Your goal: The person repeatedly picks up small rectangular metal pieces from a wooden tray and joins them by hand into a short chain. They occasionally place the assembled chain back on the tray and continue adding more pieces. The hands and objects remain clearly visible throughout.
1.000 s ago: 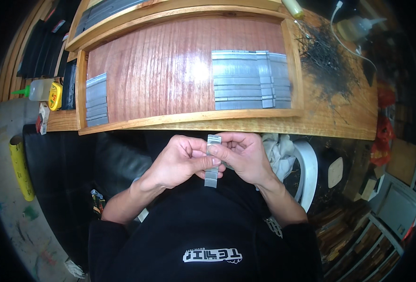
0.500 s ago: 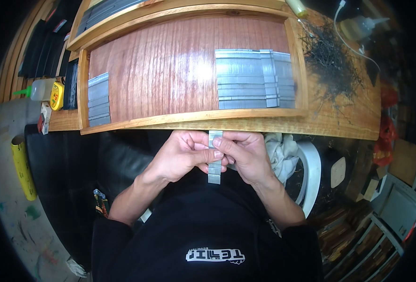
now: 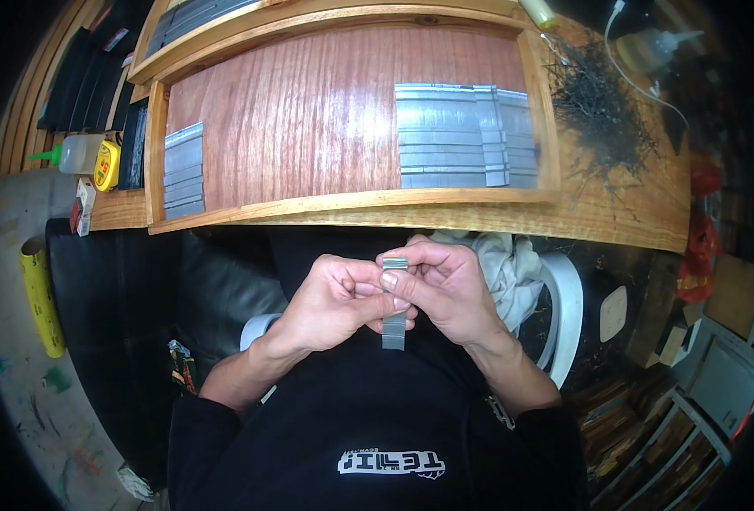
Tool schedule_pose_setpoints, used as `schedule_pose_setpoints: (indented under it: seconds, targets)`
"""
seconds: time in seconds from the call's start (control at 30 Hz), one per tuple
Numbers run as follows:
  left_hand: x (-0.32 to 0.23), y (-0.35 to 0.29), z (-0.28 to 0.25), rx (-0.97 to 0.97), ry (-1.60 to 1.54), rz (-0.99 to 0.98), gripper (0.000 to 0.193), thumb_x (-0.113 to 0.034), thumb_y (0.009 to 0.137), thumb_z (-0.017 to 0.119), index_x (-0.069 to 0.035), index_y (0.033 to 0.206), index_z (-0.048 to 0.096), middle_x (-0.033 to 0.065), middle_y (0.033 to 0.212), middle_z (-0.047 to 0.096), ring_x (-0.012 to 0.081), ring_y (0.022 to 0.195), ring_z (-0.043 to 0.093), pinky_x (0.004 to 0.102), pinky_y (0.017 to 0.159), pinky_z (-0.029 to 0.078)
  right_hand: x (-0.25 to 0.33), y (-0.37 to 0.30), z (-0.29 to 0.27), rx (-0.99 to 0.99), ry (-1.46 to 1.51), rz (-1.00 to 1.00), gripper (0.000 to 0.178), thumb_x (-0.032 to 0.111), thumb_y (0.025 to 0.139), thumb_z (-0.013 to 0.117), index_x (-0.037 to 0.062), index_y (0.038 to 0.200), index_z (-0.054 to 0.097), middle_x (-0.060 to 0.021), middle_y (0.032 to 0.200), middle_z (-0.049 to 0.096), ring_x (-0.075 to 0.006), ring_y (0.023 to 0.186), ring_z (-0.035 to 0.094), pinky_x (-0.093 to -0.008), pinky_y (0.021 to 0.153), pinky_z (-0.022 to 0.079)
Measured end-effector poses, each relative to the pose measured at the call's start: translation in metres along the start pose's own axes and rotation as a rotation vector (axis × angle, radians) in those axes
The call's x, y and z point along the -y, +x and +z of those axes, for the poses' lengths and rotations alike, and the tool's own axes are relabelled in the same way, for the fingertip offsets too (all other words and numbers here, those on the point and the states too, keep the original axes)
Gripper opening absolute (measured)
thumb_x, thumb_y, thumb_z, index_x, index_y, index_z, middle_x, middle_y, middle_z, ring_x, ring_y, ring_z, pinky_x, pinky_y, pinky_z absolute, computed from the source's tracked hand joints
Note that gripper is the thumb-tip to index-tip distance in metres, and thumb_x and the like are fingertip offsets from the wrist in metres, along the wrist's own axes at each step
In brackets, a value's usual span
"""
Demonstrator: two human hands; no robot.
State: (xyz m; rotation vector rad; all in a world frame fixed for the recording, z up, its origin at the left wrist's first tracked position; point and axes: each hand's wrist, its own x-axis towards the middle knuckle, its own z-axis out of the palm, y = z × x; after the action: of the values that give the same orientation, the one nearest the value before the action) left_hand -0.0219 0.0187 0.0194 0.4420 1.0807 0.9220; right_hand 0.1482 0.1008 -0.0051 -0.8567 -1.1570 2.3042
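Observation:
In front of my body, just off the near edge of the table, I hold a narrow bundle of flat grey metallic strips [image 3: 394, 335] upright between both hands. My left hand [image 3: 334, 302] pinches it from the left, its thumb lying across the front. From the other side my right hand [image 3: 449, 285] grips the upper part, with the thumb pressed on its face and the forefinger at its top. The fingers behind the bundle are partly hidden. Beyond my hands, a shallow wooden tray [image 3: 351, 206] holds grey flat strips [image 3: 441, 136] on the right and a smaller row of strips [image 3: 183, 175] at the left.
A pile of thin dark pieces [image 3: 598, 106] lies on the table right of the tray. Left of it stand a green-tipped bottle [image 3: 80, 154] and a yellow tape measure [image 3: 106, 165]. A white cloth [image 3: 513, 277] hangs by a curved white rim [image 3: 567, 315].
Both hands have come slightly nearer my body with the grey strips, away from the table edge. My right forefinger now shows at the bundle's top. The tray appears slightly shifted in view.

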Motion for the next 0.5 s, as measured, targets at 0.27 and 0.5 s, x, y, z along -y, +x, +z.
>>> schedule_pose_setpoints:
  seconds: [0.27,0.5]
  targets:
    - [-0.004,-0.006,-0.003,0.006,-0.062,-0.036,0.016,-0.003,0.094,0.071,0.003,0.109,0.071,0.0146,0.094,0.076,0.0228,0.084,0.077,0.0262,0.067,0.062,0.013,-0.006,0.002,0.006,-0.022,0.037,0.029,-0.003,0.093,0.069,-0.0066,0.121,0.066,-0.0036,0.088,0.064,-0.0045,0.072,0.062,-0.0175,0.063,0.05]
    - [-0.001,-0.006,-0.002,0.008,-0.069,-0.032,0.015,-0.004,0.094,0.071,0.003,0.108,0.071,0.0149,0.094,0.076,0.0226,0.084,0.077,0.0259,0.066,0.062,0.008,-0.006,0.003,-0.035,-0.08,-0.021,0.025,-0.003,0.092,0.07,-0.0057,0.116,0.064,-0.004,0.086,0.065,-0.0025,0.069,0.06,-0.0155,0.059,0.049]
